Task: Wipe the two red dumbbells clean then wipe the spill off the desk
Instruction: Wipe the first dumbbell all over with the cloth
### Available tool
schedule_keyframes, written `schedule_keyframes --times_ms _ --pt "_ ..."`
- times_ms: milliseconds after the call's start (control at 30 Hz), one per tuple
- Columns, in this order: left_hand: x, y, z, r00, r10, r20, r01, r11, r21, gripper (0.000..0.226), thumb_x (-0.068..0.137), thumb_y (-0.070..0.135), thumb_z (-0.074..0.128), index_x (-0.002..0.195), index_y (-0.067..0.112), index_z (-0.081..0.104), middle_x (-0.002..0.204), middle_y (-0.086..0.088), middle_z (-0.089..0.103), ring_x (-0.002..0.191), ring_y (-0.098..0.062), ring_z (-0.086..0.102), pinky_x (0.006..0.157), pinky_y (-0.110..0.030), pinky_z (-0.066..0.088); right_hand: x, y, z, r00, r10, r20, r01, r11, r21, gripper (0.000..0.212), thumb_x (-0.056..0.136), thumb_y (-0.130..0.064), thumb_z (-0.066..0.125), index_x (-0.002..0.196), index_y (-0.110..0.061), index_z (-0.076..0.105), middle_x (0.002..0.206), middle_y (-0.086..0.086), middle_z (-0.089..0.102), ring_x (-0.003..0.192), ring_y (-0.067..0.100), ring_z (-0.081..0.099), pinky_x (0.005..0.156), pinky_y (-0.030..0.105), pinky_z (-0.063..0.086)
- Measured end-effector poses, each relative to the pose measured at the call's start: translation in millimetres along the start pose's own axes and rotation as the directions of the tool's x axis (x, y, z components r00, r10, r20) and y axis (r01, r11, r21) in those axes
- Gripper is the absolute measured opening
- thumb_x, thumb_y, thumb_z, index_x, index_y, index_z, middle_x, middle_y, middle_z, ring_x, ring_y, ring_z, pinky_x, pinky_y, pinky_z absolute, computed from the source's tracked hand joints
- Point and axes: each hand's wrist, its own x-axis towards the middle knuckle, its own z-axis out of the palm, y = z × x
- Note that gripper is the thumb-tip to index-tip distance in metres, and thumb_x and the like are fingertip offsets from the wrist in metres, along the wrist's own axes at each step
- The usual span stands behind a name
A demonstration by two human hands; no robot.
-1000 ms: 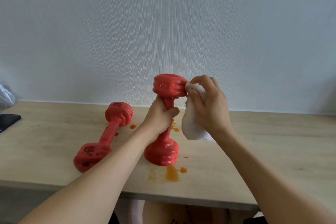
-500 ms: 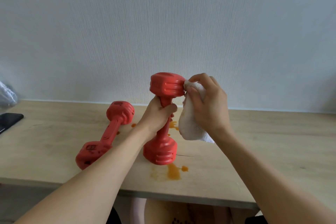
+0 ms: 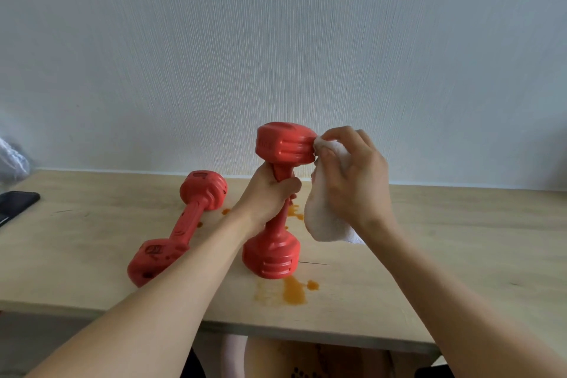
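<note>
One red dumbbell (image 3: 283, 144) stands almost upright on the wooden desk (image 3: 460, 239), leaning slightly. My left hand (image 3: 270, 190) grips its handle just under the top head. My right hand (image 3: 352, 181) holds a white cloth (image 3: 322, 221) and presses it against the right side of the top head. The second red dumbbell (image 3: 181, 227) lies on its side to the left, with dark smudges on its near head. An orange spill (image 3: 294, 293) sits on the desk in front of the standing dumbbell, with smaller orange drops (image 3: 294, 212) behind it.
A black phone (image 3: 15, 202) lies at the desk's left edge, with a clear plastic bag (image 3: 12, 163) behind it. A pale wall rises right behind the desk. My knees show below the front edge.
The standing dumbbell's top has tilted slightly to the left, and my right hand with the cloth has followed along the top head. The lying dumbbell has not moved.
</note>
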Motion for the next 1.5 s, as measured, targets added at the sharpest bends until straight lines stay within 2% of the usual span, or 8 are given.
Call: schedule_keyframes --times_ms 333,433,567,733,967,1167,1367,1500 --pt "-0.6 2.1 1.3 0.992 -0.018 0.128 0.020 1.000 -0.011 0.018 0.072 0.004 0.058 0.059 0.012 0.048 0.051 0.004 0.047 0.051 -0.009 0.047 0.056 -0.022 0.041 11.2 19.1 -1.7 0.981 0.176 0.081 -0.177 0.984 0.008 0.010 0.090 -0.022 0.054 0.095 -0.025 0.062 0.093 0.005 0.067 0.083 0.017 0.060 0.070 0.027 0.043" --pt "1.4 -2.4 2.9 0.999 -0.001 0.042 -0.001 0.999 0.040 0.028 0.080 0.007 0.066 0.061 0.016 0.048 0.050 0.007 0.047 0.055 -0.013 0.047 0.064 -0.031 0.041 7.8 14.2 -1.7 0.979 0.166 0.115 -0.170 0.985 0.031 0.023 0.082 -0.029 0.051 0.102 -0.022 0.061 0.097 0.001 0.065 0.087 0.016 0.059 0.074 0.026 0.044" --pt "-0.2 -6.1 -0.1 0.994 0.011 -0.110 -0.016 0.999 -0.049 0.025 0.071 0.020 0.080 0.069 0.013 0.056 0.056 0.003 0.057 0.058 -0.018 0.060 0.066 -0.036 0.050 6.0 11.6 -2.8 0.983 0.164 0.083 -0.167 0.986 0.020 0.021 0.087 -0.021 0.062 0.107 -0.015 0.058 0.089 -0.014 0.058 0.079 0.007 0.054 0.064 0.006 0.037" --pt "-1.0 -7.1 -3.4 0.989 0.015 -0.148 -0.016 1.000 -0.002 0.021 0.078 0.023 0.074 0.084 0.009 0.060 0.070 -0.003 0.064 0.063 -0.010 0.068 0.066 -0.031 0.053 1.4 8.1 -1.4 0.999 0.053 0.004 -0.053 0.997 -0.050 0.020 0.084 -0.021 0.066 0.103 -0.017 0.063 0.100 0.000 0.064 0.087 0.016 0.059 0.071 0.024 0.041" --pt "6.0 -14.8 6.1 0.978 0.113 -0.175 -0.052 0.946 0.319 0.012 0.089 0.014 0.055 0.095 0.005 0.049 0.066 0.003 0.054 0.056 -0.009 0.051 0.052 -0.025 0.035 -4.6 -17.9 11.7 0.953 -0.295 -0.071 0.266 0.926 -0.269 0.018 0.069 -0.018 0.068 0.083 -0.008 0.063 0.077 0.006 0.057 0.059 0.026 0.056 0.049 0.028 0.044" --pt "5.6 -12.1 7.3 0.990 0.074 -0.122 -0.035 0.954 0.299 0.021 0.091 0.014 0.053 0.108 0.002 0.047 0.072 0.002 0.056 0.056 -0.005 0.056 0.052 -0.021 0.043 -0.6 3.9 4.7 0.969 -0.229 -0.096 0.196 0.942 -0.272 0.014 0.067 -0.016 0.066 0.073 -0.010 0.056 0.070 0.006 0.052 0.053 0.030 0.052 0.049 0.027 0.037" --pt "6.1 -12.2 8.1 0.987 0.108 -0.115 -0.061 0.932 0.358 0.010 0.087 0.011 0.054 0.094 0.009 0.047 0.067 0.004 0.053 0.057 -0.010 0.051 0.049 -0.021 0.034 -2.5 -12.1 12.0 0.946 -0.313 -0.083 0.276 0.914 -0.298 0.014 0.067 -0.016 0.067 0.075 -0.006 0.061 0.070 0.007 0.052 0.053 0.027 0.052 0.046 0.027 0.040" --pt "3.5 -12.7 7.9 0.991 0.104 -0.085 -0.076 0.956 0.285 0.010 0.088 0.009 0.054 0.095 0.008 0.047 0.064 0.005 0.053 0.052 -0.004 0.054 0.050 -0.018 0.039 -1.3 4.1 5.7 0.984 -0.153 -0.088 0.128 0.962 -0.241 0.012 0.069 -0.014 0.068 0.075 -0.010 0.059 0.071 0.005 0.052 0.056 0.027 0.051 0.053 0.026 0.033"
